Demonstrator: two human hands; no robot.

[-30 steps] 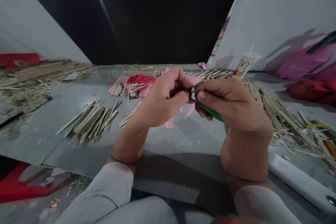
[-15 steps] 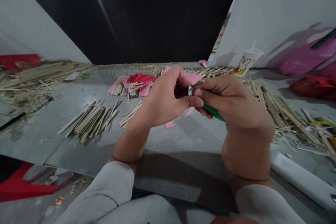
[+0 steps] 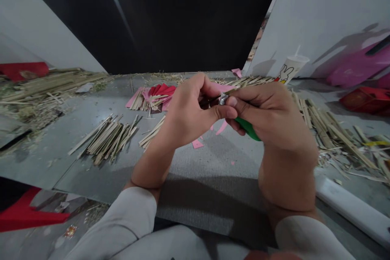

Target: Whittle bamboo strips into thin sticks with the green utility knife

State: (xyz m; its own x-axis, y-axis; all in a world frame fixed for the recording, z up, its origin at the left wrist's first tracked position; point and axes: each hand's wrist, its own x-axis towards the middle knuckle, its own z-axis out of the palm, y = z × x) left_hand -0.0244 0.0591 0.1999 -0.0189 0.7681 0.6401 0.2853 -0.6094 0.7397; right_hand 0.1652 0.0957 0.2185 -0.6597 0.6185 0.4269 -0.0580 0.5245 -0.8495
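My left hand [image 3: 190,115] is curled, its thumb reaching across to the fingers of my right hand. What its fingers hold is mostly hidden. My right hand [image 3: 265,115] is closed around a smooth green object [image 3: 247,128] that pokes out below the fingers; it looks like a handle, though its kind is unclear. A small shiny silver piece [image 3: 223,99] shows at the right thumb tip, between the two hands; whether it joins the green part cannot be seen. A thin plant strip [image 3: 230,90] sticks out above the right thumb.
Cut plant strips lie in a pile [image 3: 108,140] at left and another [image 3: 326,124] at right. Red and pink folded paper [image 3: 163,91] rests beyond my left hand, pink scraps [image 3: 197,144] nearer. A paper cup with a straw [image 3: 291,69] stands back right. A white bar [image 3: 353,207] lies front right.
The silver piece between my hands has turned and now looks more rounded. Both hands keep nearly the same place and hold. The view has shifted slightly.
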